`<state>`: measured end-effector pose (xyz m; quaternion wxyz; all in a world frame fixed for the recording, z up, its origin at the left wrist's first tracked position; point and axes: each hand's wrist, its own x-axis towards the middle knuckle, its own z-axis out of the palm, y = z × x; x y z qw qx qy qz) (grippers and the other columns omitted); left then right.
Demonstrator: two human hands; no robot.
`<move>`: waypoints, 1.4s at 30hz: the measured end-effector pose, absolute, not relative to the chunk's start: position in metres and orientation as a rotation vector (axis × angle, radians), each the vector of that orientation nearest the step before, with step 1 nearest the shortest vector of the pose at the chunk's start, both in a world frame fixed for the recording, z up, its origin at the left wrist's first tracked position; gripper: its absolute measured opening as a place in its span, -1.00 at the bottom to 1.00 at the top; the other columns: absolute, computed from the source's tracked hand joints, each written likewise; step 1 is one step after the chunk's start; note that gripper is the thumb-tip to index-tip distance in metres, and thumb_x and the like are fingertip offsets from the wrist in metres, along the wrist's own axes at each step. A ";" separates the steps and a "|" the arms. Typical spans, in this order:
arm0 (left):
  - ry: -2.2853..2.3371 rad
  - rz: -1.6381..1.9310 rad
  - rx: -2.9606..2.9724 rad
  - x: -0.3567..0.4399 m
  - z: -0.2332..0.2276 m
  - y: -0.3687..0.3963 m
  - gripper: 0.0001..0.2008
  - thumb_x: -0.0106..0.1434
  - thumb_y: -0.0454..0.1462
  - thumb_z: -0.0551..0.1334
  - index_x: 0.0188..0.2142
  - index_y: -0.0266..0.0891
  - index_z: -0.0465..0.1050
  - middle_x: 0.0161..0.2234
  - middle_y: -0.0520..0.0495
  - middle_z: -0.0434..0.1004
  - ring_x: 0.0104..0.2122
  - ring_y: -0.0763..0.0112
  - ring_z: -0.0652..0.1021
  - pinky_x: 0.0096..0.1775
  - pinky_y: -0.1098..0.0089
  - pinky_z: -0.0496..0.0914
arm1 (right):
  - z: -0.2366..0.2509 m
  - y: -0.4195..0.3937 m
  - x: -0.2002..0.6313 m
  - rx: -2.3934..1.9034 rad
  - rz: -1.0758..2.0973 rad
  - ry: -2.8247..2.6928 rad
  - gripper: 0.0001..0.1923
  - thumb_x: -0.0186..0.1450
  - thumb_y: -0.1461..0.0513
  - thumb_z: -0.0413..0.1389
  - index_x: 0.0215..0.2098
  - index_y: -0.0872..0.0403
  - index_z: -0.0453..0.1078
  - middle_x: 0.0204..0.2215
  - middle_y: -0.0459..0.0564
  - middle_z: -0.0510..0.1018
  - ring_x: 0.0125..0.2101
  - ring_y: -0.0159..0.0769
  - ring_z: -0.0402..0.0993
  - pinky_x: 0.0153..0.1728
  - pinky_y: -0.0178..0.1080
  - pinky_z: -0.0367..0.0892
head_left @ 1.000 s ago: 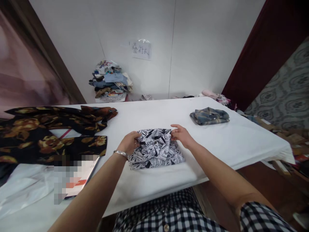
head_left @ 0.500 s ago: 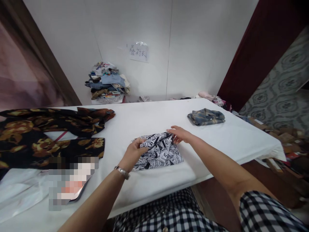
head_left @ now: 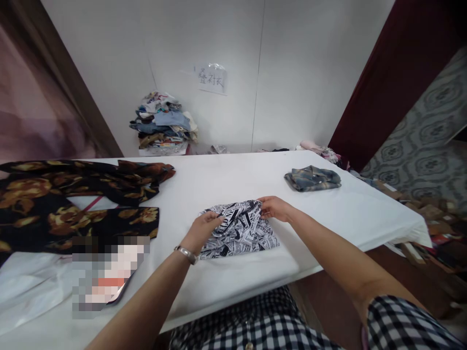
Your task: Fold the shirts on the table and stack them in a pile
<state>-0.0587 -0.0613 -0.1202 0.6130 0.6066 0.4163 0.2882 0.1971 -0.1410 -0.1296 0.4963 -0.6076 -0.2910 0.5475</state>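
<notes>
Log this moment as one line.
left hand: on printed shirt left edge | right hand: pinching its far corner | shirt: folded, on white table

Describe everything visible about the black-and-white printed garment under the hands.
The black-and-white printed garment is thin woven-looking cloth covered in newspaper-style lettering. It lies folded into a compact, roughly square packet, flat on the white table near its front edge, with small creases along the far edge. The left hand rests on its left side, fingers curled over the cloth; the right hand pinches its far right corner. Nothing else touches it; no collar or buttons can be made out.
</notes>
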 end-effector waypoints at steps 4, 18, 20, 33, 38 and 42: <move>0.800 0.645 1.066 -0.061 -0.114 -0.050 -0.75 -0.08 -0.18 0.39 -0.53 -0.24 0.36 -0.59 0.08 0.43 -0.56 0.46 0.42 -0.45 0.43 0.30 | -0.126 -0.138 0.200 -1.471 1.353 -0.687 -0.75 -0.10 0.44 0.06 -0.44 0.16 0.43 -0.59 -0.07 0.48 -0.58 -0.39 0.38 -0.53 -0.32 0.38; 0.671 0.568 0.613 -0.063 -0.122 -0.006 -0.94 0.15 -0.40 0.21 -0.41 -0.32 0.47 -0.53 -0.04 0.56 -0.54 0.43 0.53 -0.44 0.43 0.45 | -0.131 -0.129 0.191 -0.970 1.484 -0.511 -0.62 -0.02 0.41 0.04 -0.21 0.08 0.41 -0.41 -0.11 0.54 -0.44 -0.38 0.45 -0.37 -0.33 0.38; 0.705 0.572 0.600 -0.063 -0.121 -0.009 -0.95 0.14 -0.40 0.22 -0.42 -0.33 0.47 -0.53 -0.04 0.55 -0.54 0.42 0.53 -0.44 0.43 0.44 | -0.131 -0.129 0.188 -1.013 1.493 -0.511 -0.64 0.04 0.37 0.06 -0.18 0.07 0.42 -0.39 -0.09 0.54 -0.46 -0.36 0.45 -0.39 -0.31 0.38; 0.736 0.560 0.590 -0.065 -0.117 -0.021 -0.93 0.11 -0.36 0.28 -0.38 -0.33 0.52 -0.44 -0.11 0.61 -0.46 0.33 0.58 -0.33 0.36 0.49 | -0.133 -0.128 0.185 -1.262 1.392 -0.689 -0.86 0.01 0.40 0.12 -0.42 0.12 0.39 -0.57 -0.11 0.46 -0.57 -0.44 0.37 -0.54 -0.39 0.31; 0.741 0.545 0.694 -0.067 -0.121 -0.024 -0.86 0.12 -0.34 0.28 -0.30 -0.33 0.53 -0.37 -0.11 0.63 -0.41 0.37 0.59 -0.30 0.41 0.47 | -0.134 -0.130 0.183 -1.100 1.514 -0.580 -0.80 0.01 0.39 0.11 -0.37 0.10 0.38 -0.56 -0.15 0.45 -0.59 -0.45 0.36 -0.55 -0.37 0.30; 0.745 0.388 0.819 -0.069 -0.121 -0.027 -0.77 0.13 -0.26 0.28 -0.22 -0.33 0.54 -0.31 -0.16 0.64 -0.38 0.30 0.60 -0.28 0.37 0.47 | -0.125 -0.130 0.176 -1.127 1.521 -0.581 -0.76 0.09 0.33 0.13 -0.23 0.09 0.43 -0.45 -0.13 0.51 -0.53 -0.44 0.39 -0.53 -0.38 0.29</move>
